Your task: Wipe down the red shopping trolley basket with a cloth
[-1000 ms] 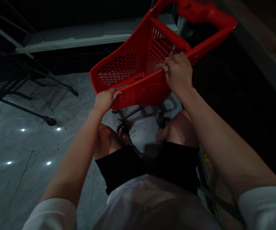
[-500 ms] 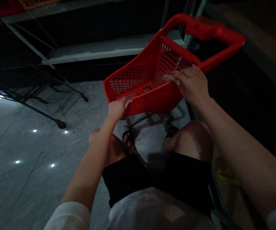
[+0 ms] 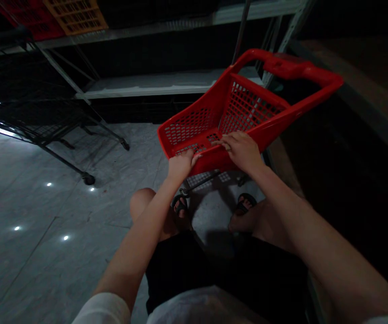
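A red plastic shopping cart with perforated basket walls and a looped handle stands before my knees. My left hand grips the near rim close to the basket's narrow front end, fingers curled over the edge. Farther right on that rim lies my right hand, its fingers bent over into the basket. Whether anything small is under its fingertips is too dark to tell. Through the holes, the basket floor shows only bare red plastic.
Behind the cart runs a metal shelf. An orange crate and a red crate sit on the upper level. A dark wire cart on casters stands at left. My sandalled feet are beneath the red cart's near side.
My right hand has slid left along the rim, nearer my left hand. A small tan thing seen at its fingers earlier is no longer clear. The view has shifted, with more shelf showing.
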Demonstrator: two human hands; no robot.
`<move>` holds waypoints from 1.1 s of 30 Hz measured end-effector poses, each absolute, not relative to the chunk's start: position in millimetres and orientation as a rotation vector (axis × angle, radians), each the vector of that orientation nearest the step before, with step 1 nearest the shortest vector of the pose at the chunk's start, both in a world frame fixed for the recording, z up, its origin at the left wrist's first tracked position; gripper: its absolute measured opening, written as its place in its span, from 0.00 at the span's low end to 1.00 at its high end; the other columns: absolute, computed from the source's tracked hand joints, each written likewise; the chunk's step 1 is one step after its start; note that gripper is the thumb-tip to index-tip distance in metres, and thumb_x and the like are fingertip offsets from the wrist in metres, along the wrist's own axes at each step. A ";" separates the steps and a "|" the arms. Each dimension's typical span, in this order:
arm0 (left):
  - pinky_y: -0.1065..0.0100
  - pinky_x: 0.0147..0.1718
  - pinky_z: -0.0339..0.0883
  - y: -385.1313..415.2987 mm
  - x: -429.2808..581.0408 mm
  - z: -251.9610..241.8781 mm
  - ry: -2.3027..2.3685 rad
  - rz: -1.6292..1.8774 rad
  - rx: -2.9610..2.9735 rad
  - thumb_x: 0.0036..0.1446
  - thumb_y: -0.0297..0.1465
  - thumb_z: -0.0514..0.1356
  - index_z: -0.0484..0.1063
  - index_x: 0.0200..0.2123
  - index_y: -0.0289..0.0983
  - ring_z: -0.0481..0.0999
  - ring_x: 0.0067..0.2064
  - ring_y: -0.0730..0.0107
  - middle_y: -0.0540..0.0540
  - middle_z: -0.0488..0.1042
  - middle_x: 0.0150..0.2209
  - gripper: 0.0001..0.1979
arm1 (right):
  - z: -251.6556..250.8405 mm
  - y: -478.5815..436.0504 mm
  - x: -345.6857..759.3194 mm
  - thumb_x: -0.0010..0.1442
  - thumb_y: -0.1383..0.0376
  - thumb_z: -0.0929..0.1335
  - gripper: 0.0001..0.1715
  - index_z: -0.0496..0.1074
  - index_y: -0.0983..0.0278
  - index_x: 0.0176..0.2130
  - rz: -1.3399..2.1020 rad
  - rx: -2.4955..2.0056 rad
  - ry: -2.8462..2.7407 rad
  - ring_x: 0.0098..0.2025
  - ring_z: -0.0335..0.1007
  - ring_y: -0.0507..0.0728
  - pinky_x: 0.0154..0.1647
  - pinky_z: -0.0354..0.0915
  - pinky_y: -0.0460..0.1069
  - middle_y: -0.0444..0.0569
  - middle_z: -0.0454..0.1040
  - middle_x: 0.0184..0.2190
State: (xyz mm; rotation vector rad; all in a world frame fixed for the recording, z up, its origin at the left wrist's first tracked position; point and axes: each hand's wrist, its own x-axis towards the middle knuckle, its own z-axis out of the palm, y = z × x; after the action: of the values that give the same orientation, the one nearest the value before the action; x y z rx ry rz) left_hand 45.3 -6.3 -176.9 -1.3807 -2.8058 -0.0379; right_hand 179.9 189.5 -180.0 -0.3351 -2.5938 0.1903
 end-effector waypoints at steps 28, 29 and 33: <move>0.61 0.54 0.70 -31.3 18.0 -183.2 -2.207 -0.124 -2.251 0.78 0.48 0.48 0.79 0.47 0.37 0.79 0.52 0.57 0.39 0.82 0.46 0.26 | -175.4 276.9 229.3 0.70 0.65 0.65 0.15 0.82 0.60 0.47 0.224 -0.399 -2.544 0.57 0.78 0.67 0.72 0.63 0.71 0.54 0.84 0.51; 0.61 0.55 0.69 -31.2 17.6 -189.1 -2.174 -0.177 -2.260 0.78 0.47 0.47 0.79 0.48 0.38 0.78 0.52 0.58 0.41 0.82 0.46 0.25 | -177.5 276.6 228.2 0.69 0.65 0.65 0.15 0.82 0.60 0.46 0.243 -0.432 -2.517 0.56 0.78 0.67 0.71 0.64 0.71 0.54 0.84 0.49; 0.60 0.57 0.66 -18.4 37.1 -212.6 -2.210 -0.281 -2.118 0.78 0.46 0.47 0.78 0.48 0.38 0.76 0.52 0.57 0.41 0.81 0.45 0.25 | -186.1 248.4 226.3 0.69 0.66 0.64 0.15 0.81 0.60 0.43 0.326 -0.446 -2.498 0.56 0.78 0.67 0.71 0.64 0.71 0.56 0.84 0.49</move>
State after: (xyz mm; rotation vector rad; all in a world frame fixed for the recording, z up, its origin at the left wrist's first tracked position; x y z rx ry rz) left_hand 37.1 -18.4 -212.6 -2.1184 -2.2098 -0.2809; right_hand 226.3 248.4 -186.1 -0.4455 -2.4976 0.3263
